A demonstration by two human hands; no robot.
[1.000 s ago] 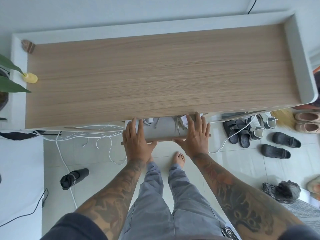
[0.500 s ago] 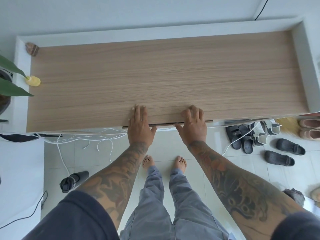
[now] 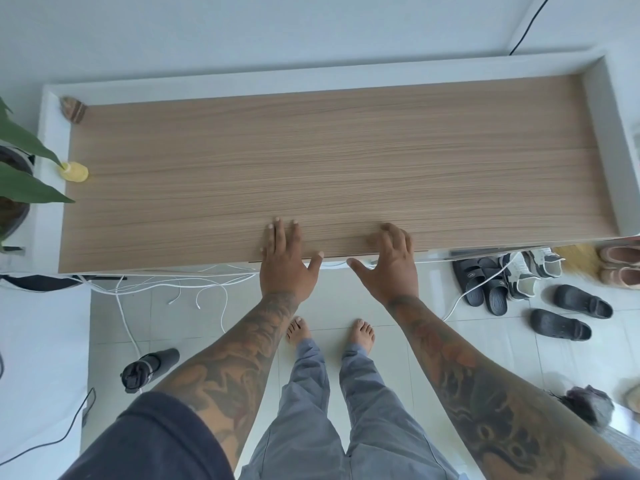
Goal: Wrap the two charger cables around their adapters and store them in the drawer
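The drawer sits pushed in under the wooden tabletop (image 3: 346, 168); only a thin strip of its front edge (image 3: 332, 262) shows between my hands. The chargers and their cables are hidden inside. My left hand (image 3: 285, 261) rests flat over the table's front edge, fingers spread, holding nothing. My right hand (image 3: 389, 261) lies beside it on the same edge, fingers slightly curled and apart, also holding nothing.
White cables (image 3: 166, 285) hang below the table at the left. A black bottle (image 3: 149, 368) lies on the tiled floor. Sandals and shoes (image 3: 519, 289) crowd the floor at the right. A plant (image 3: 20, 174) and a yellow object (image 3: 74, 172) sit at the table's left end.
The drawer, open with chargers visible one second ago, has been pushed shut by both hands. My hands now rest on the table's front edge, shifted slightly forward.
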